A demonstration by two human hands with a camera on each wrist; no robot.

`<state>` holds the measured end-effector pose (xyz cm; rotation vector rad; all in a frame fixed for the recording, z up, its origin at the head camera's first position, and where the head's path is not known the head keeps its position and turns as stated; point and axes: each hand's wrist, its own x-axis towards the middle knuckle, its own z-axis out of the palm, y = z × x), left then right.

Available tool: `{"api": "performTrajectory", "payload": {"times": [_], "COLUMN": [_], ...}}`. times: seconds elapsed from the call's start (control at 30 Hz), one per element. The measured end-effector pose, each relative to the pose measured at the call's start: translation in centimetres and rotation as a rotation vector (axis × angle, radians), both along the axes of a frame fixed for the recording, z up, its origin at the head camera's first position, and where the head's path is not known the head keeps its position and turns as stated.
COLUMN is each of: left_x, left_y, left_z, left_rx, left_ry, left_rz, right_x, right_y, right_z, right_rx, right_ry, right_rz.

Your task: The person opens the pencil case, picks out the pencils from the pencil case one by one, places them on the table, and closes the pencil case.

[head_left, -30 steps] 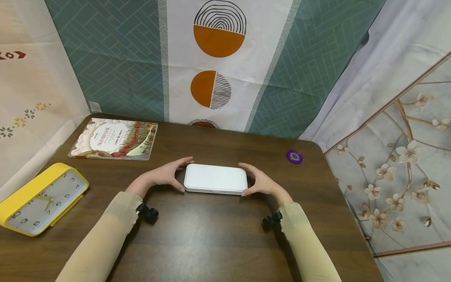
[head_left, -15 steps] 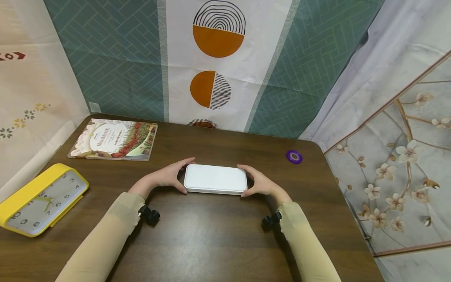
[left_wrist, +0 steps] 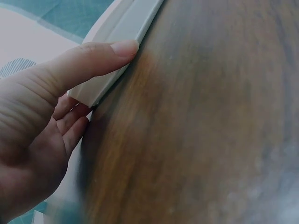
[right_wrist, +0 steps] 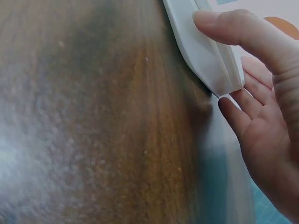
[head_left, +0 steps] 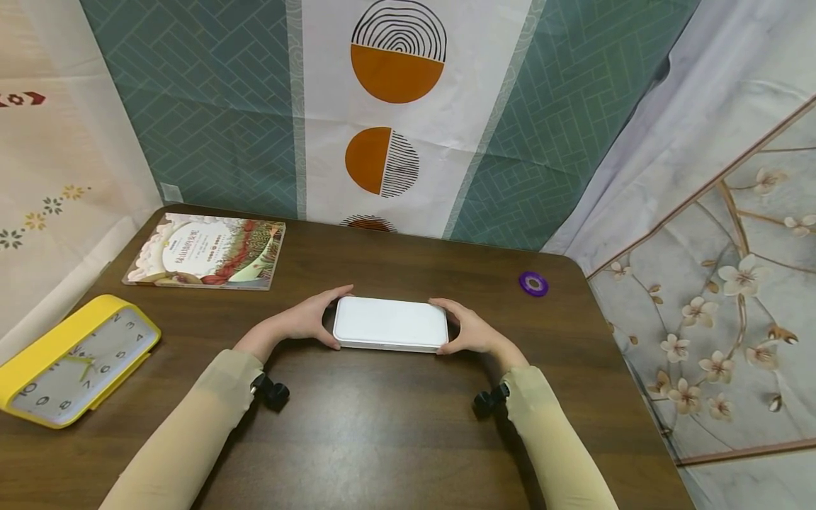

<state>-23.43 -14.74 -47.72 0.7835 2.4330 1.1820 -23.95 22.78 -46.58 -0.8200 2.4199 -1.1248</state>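
White plastic, by the look of it: box (head_left: 390, 324) with rounded corners, lying flat near the middle of the brown wood-grain surface (head_left: 376, 432), long side facing the person. No gap visible beneath it; wrist views show its lower edge close against the wood.

Hands: both engaged, one at each end. Left hand (head_left: 301, 319) holds the left end, thumb on the near wall, fingers toward the far side. Right hand (head_left: 470, 330) mirrors this at the right end. Spread of each is about the depth of the box; palms stand off the end faces. Far-side fingertip contact partly hidden; firmness of grip cannot be told.

Step in hand (judgement): two-handed grasp of the box, essentially formed, box apparently not raised.

Next move (judgement): any lift or shift calls for even pressure from both hands and matched motion, so that the box stays level. Risk: smooth walls may slip if one side is pinched more weakly, tilting that end.

Surroundings: book (head_left: 207, 253) at far left, yellow clock (head_left: 83, 365) nearer on the left, purple disc (head_left: 533, 283) at far right. All well apart from the hands.
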Motion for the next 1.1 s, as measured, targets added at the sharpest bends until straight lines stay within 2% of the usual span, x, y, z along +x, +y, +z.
{"api": "performTrajectory", "payload": {"times": [0.4, 0.8, 1.0, 1.1], "left_x": [0.2, 0.3, 0.3, 0.4], "left_y": [0.1, -0.2, -0.4, -0.5], "left_z": [0.1, -0.1, -0.1, 0.1], "left_rx": [0.011, 0.012, 0.031, 0.048], "left_ry": [0.001, -0.026, -0.022, -0.01], "left_rz": [0.009, -0.003, -0.008, -0.005], "right_x": [-0.3, -0.5, -0.5, -0.4], "right_y": [0.2, 0.8, 1.4, 1.8], "right_z": [-0.1, 0.2, 0.3, 0.5], "right_rx": [-0.026, -0.042, -0.12, -0.159], "right_ry": [0.003, -0.046, -0.048, -0.013], "right_rz": [0.01, 0.038, 0.044, 0.064]}}
